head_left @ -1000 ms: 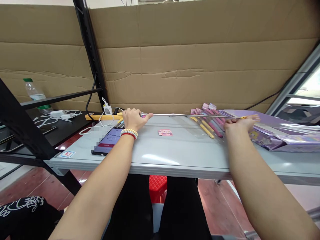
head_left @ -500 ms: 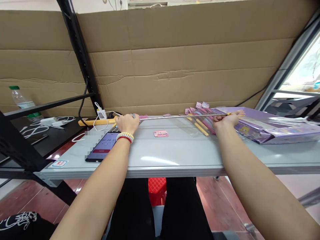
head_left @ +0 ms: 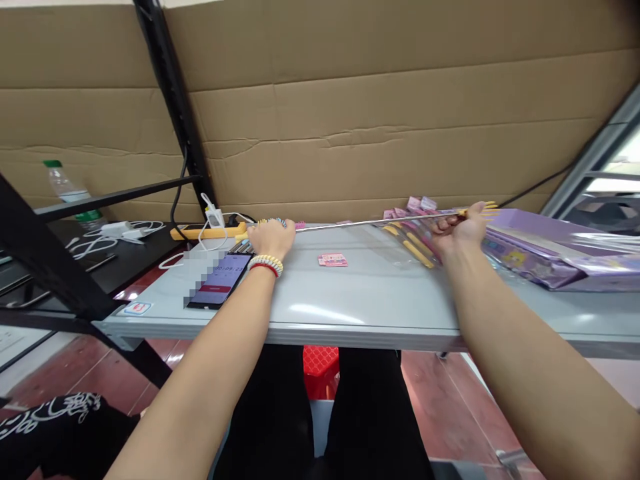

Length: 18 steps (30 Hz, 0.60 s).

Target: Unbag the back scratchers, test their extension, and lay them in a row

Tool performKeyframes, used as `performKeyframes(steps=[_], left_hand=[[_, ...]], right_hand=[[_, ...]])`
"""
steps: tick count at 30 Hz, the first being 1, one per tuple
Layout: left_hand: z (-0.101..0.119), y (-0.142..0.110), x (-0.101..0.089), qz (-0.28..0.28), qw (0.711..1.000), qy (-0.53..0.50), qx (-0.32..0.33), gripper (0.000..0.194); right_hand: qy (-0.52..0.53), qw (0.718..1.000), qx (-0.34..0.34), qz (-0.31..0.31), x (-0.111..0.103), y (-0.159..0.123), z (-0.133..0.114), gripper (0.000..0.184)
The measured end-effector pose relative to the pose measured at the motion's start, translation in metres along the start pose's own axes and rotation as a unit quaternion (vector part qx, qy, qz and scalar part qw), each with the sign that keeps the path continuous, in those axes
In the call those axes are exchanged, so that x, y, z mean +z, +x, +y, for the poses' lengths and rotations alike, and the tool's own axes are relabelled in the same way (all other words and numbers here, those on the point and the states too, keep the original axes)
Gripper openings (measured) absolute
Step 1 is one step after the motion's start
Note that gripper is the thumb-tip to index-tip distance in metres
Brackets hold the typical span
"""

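Note:
A telescopic back scratcher with a thin metal rod (head_left: 360, 223) is stretched out between my two hands above the table. My left hand (head_left: 273, 239) is closed around its yellow handle end, left of centre. My right hand (head_left: 463, 233) is closed around the other end, palm turned up, with yellow claw tips (head_left: 487, 210) showing past the fingers. Just behind my left hand, small pink prongs (head_left: 300, 225) stick out, and several thin rods lie under it. A pink printed card (head_left: 333, 260) lies flat below the rod. Packaged yellow-handled sticks (head_left: 417, 250) rest near my right hand.
A phone (head_left: 220, 280) showing a timer lies left. Farther left are a yellow device (head_left: 205, 231), a white charger (head_left: 214, 217) with cables, and a bottle (head_left: 75, 197). A purple box (head_left: 550, 257) stands right. Cardboard (head_left: 350, 133) closes the back; a black post (head_left: 173, 87) rises left.
The view has shifted down and a little left. My right hand has risen slightly, so the rod now slopes up to the right. Both hands keep their hold on the back scratcher.

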<state>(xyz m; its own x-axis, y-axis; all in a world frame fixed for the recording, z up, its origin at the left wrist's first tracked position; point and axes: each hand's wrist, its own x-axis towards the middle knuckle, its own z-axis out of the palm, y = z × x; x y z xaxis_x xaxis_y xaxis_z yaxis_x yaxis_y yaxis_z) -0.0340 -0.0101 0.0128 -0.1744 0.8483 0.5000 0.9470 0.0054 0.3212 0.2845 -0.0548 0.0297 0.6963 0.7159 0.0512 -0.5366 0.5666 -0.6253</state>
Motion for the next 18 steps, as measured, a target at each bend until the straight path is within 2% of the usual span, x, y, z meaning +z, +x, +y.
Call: performKeyframes(steps=[18], left_hand=[[0.0018,-0.0010,-0.0019,-0.012,1.000,-0.020,-0.005,0.051]], right_hand=[[-0.009,0.998,0.001,-0.064,-0.0007,0.0038,0.0049,0.045]])
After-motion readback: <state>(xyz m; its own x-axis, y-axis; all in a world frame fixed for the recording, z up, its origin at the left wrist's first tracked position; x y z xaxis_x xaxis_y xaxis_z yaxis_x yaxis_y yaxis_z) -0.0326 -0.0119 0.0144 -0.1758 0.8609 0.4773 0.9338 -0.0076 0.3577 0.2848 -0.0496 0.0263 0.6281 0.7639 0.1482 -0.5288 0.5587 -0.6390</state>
